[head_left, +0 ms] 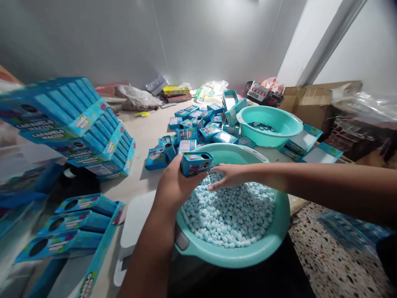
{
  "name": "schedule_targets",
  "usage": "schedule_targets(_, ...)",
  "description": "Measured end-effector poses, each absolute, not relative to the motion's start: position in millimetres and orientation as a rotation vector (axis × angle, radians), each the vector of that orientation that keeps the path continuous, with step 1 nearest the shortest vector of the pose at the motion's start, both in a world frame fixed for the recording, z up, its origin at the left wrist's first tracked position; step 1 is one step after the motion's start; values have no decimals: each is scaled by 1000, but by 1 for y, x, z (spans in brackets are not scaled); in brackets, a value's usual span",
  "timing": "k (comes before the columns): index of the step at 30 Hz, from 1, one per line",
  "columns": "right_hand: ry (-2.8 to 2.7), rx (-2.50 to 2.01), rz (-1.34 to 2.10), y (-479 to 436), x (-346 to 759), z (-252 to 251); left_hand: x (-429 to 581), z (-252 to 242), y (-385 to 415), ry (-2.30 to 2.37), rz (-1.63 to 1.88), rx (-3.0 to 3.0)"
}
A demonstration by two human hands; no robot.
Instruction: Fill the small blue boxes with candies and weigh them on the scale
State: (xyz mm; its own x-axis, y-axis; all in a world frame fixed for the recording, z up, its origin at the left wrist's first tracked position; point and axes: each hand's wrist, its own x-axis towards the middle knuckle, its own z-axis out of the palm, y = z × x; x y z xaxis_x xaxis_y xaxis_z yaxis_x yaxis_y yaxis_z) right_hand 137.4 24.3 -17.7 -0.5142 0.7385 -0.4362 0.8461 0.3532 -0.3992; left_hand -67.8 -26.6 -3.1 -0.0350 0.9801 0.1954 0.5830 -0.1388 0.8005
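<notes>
My left hand [172, 184] is wrapped around a small blue candy box [196, 164], tilted over the far left part of a turquoise basin [229, 258]. A dark round spot shows on the box's top face. Pale blue candies [229, 215] fill much of the basin in a loose heap. Just right of the box, my right hand [228, 176] reaches in over the heap, its thumb and fingers apart and the fingertips at the candies. I see nothing held in it. More small blue boxes [187, 134] lie jumbled beyond the basin.
Display cartons packed with blue boxes [83, 124] stand stacked at left. A partly filled display tray [102, 252] sits nearer, beside a white scale [136, 223]. A second turquoise basin [263, 140] holds a few dark pieces. Cardboard boxes [310, 103] stand at back right.
</notes>
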Motion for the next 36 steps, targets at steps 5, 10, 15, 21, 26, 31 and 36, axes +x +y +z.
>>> schedule_targets(5, 2405, 1446, -1120, 0, 138, -10, -68, -6, -29, 1606, 1077, 1792)
schedule_targets(10, 2265, 1539, -1287, -15, 133, -14, -70, -9, -27, 1575, 1091, 1827)
schedule_targets(15, 2282, 1554, -1310, -13, 121, -20, -70, -9, -25, 1611, 1070, 1818)
schedule_targets(21, 2669, 1170, -1025, -22, 113, -17, -71, -8, -27, 1599, 975, 1847)
schedule_targets(26, 2809, 1117, -634, 9, 123, -17, -74, -7, -30, 1537, 965, 1864)
schedule_targets(31, 2688, 1273, -568, 37, 144, -26, -73, -7, -31, 1591, 953, 1846)
schedule_targets(36, 2475, 1191, -615, 7, 144, -5, -71, -7, -32, 1632, 729, 1998)
